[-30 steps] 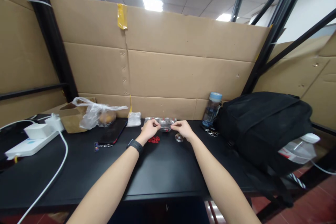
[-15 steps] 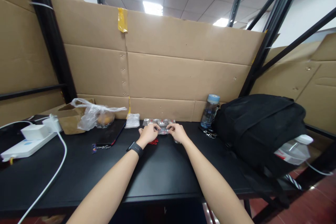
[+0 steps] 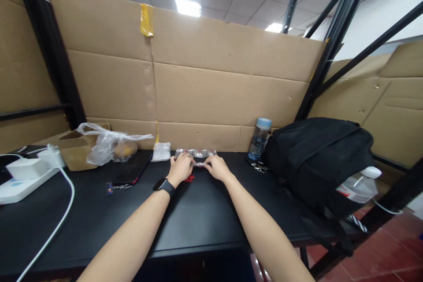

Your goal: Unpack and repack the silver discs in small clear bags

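A cardboard wall [image 3: 211,88] runs along the back of a black table [image 3: 198,216]. At the right end of the table, a black backpack [image 3: 317,158] lies slumped, with a clear container [image 3: 360,187] with a white cap sticking out of its lower right side. At the left end lies a white power strip [image 3: 20,185], and a white cable [image 3: 62,211] curves from it toward the near edge. Behind the strip stands a brown cardboard box [image 3: 71,152], and a crumpled clear plastic bag [image 3: 109,145] rests against its right side. A black phone [image 3: 132,168] lies flat just right of the bag, with a small keychain [image 3: 115,186] at its near corner. A blue-capped water bottle [image 3: 259,139] stands upright between the wall and the backpack, and a key ring [image 3: 257,167] lies just in front of it.

Both forearms reach to the far middle of the table. The left hand [image 3: 180,168], with a black wristwatch [image 3: 164,186] on its wrist, and the right hand [image 3: 215,168] meet fingertip to fingertip. Each pinches 1 end of a small clear packet [image 3: 198,164], which is held low over the table between them. A row of clear packets [image 3: 194,153] lies just behind the 2 hands at the foot of the wall, and a white packet [image 3: 161,152] lies to its left. A small red piece [image 3: 189,179] shows on the table by the heel of the left hand; whether they touch I cannot tell.
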`<state>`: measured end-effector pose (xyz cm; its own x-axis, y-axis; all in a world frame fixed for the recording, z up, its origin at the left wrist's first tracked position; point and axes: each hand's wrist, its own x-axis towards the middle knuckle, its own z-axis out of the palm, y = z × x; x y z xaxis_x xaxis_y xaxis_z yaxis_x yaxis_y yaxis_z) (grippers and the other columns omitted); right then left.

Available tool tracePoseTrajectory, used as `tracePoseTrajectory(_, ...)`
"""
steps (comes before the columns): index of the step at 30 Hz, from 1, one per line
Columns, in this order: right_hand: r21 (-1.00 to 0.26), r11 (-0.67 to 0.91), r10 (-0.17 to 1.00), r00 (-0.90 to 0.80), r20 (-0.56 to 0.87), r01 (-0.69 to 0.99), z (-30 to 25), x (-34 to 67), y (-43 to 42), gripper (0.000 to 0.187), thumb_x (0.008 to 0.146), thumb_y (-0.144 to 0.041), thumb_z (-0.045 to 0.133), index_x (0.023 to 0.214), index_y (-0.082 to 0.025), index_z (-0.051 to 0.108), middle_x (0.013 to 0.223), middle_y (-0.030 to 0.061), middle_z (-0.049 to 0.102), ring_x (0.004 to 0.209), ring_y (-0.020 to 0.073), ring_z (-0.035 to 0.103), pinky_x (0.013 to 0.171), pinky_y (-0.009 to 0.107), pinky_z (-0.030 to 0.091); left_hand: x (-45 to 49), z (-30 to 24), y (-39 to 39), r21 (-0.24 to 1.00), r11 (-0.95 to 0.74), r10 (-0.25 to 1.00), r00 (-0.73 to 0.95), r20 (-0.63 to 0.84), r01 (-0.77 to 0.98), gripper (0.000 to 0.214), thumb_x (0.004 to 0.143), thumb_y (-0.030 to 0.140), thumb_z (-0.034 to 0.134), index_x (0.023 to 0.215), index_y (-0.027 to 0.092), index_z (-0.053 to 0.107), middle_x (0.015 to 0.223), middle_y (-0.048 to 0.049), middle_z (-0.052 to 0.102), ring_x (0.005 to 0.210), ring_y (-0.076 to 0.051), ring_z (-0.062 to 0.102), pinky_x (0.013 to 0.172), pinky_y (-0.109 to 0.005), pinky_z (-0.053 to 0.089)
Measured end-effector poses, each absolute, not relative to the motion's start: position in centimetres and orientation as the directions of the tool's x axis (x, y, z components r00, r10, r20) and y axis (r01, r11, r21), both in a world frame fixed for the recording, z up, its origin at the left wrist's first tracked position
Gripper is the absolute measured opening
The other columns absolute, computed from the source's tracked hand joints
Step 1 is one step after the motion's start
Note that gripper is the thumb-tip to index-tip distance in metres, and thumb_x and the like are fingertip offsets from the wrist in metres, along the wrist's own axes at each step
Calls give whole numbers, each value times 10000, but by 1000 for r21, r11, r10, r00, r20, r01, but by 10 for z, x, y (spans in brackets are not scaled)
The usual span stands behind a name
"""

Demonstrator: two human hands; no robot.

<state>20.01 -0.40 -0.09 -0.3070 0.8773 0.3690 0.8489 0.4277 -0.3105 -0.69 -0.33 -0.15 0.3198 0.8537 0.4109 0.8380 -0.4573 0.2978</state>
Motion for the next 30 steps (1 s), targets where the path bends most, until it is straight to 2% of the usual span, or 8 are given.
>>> tracePoseTrajectory(3,-470,413,894,-249,372,780,-2,202,1,156,911,-238,610,942,-213,761,935,71,763,903,216,688,847,309,478,-6,1,-1,349,-407,879,258,401,844,234,908,239,534,986,271,752,1128,-78,736,1173,-290,577,1004,-486,322)
tracePoseTrajectory(7,-724,399,916,-205,345,562,-5,206,6,179,857,-178,625,1009,-173,721,809,46,753,762,170,697,760,252,505,-4,6,0,441,-351,912,196,359,826,213,910,307,557,1002,270,746,1018,-64,776,1101,-282,632,979,-447,337)
tracePoseTrajectory(10,-805,380,924,-217,314,455,-9,207,10,322,775,-147,673,1097,-150,680,780,28,733,673,145,661,684,233,498,-4,7,1,485,-323,925,163,343,813,207,900,337,572,985,272,748,987,-53,783,1061,-279,655,965,-443,343)
tracePoseTrajectory(13,-799,371,929,-190,318,474,-12,207,13,304,759,-149,656,1060,-143,693,776,23,722,627,124,623,651,221,476,-4,6,2,512,-298,938,148,314,806,201,893,353,580,968,278,751,986,-45,785,1049,-270,665,962,-436,347)
tracePoseTrajectory(17,-712,356,931,-165,326,605,-14,207,13,235,756,-130,619,970,-158,713,750,16,724,619,123,612,644,212,455,-4,2,4,493,-322,935,191,298,809,192,891,336,577,955,262,742,988,-56,785,1081,-275,655,960,-424,349)
tracePoseTrajectory(22,-567,366,912,-165,375,738,-11,211,7,406,742,-79,594,1113,-237,644,673,-51,695,625,127,625,661,194,442,-3,-3,5,457,-379,913,243,329,805,266,861,250,594,1121,263,648,882,-28,785,1000,-256,686,964,-423,341)
tracePoseTrajectory(27,-521,358,922,-203,330,775,-11,215,12,240,748,-62,576,801,-233,736,722,-10,735,725,149,681,713,206,461,-4,0,7,484,-423,906,334,261,766,203,880,263,569,1028,294,705,939,-1,787,1028,-232,690,991,-407,361)
tracePoseTrajectory(30,-549,332,931,-175,320,767,-12,215,16,211,733,-76,618,769,-215,772,754,26,762,751,173,703,726,227,480,-5,1,6,459,-467,884,410,224,756,219,882,300,575,995,320,762,1110,-14,764,1145,-260,648,1010,-400,385)
